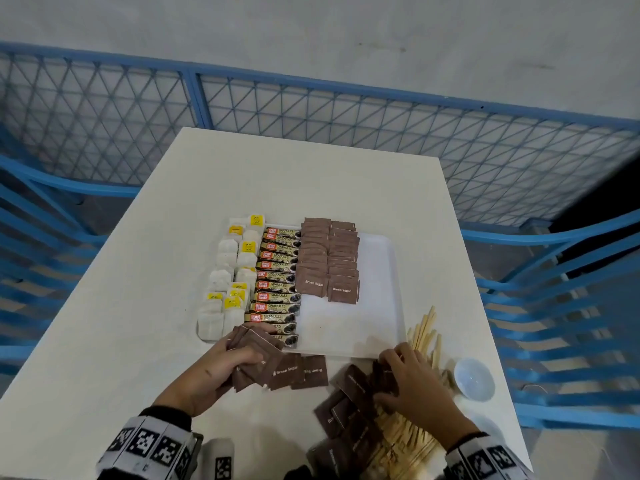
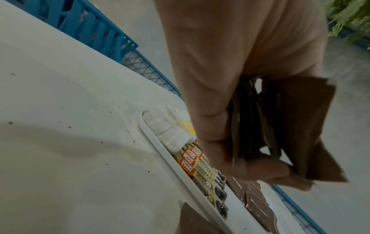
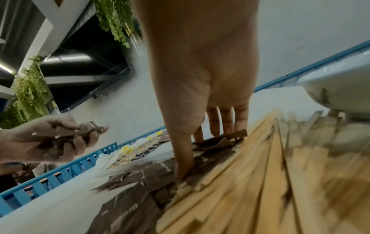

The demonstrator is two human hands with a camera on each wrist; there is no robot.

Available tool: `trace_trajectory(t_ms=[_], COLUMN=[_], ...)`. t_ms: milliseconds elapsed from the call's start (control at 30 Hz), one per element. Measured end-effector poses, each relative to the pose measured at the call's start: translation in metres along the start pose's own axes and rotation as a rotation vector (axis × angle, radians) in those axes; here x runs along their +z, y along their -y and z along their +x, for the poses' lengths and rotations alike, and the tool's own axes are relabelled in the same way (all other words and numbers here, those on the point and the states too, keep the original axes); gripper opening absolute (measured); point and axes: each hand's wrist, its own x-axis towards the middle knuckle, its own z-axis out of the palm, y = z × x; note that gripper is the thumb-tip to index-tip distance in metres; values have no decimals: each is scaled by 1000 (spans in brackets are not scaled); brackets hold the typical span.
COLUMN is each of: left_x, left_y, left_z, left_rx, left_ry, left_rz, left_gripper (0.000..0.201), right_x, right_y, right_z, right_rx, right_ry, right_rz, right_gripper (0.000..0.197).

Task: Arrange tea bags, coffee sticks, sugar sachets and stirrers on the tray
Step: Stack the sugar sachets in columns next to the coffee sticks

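On the white tray [image 1: 377,306] lie tea bags [image 1: 228,271] at the left, a column of coffee sticks [image 1: 277,271] and two columns of brown sugar sachets [image 1: 329,258]. My left hand [image 1: 239,355] grips a stack of sugar sachets [image 1: 256,344] over the tray's near left corner; the left wrist view shows the hand [image 2: 260,172] clasping the stack [image 2: 296,126]. My right hand [image 1: 388,379] rests with spread thumb and straight fingers [image 3: 220,126] on loose sachets [image 1: 349,400] that lie over wooden stirrers [image 1: 424,336] at the front right.
A small white bowl [image 1: 473,378] stands at the table's right edge beside the stirrers. More loose sachets [image 1: 298,372] lie just in front of the tray. Blue mesh fencing [image 1: 311,95] surrounds the white table [image 1: 138,306].
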Motion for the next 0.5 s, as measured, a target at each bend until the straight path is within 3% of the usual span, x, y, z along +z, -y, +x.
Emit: trace_trajectory(t_ms=[200, 333, 500], left_x=[2, 4, 14], left_y=[1, 3, -1], left_z=[1, 4, 7], left_rx=[7, 20, 55], left_ry=[-2, 6, 40], left_rz=[-37, -39, -3], left_gripper=[62, 61, 50], right_x=[-5, -19, -54], right_y=[-5, -7, 32], right_z=[7, 12, 22], right_rx=[-29, -18, -21], right_ry=[-50, -79, -134], right_rz=[40, 142, 541], right_gripper=[27, 23, 22])
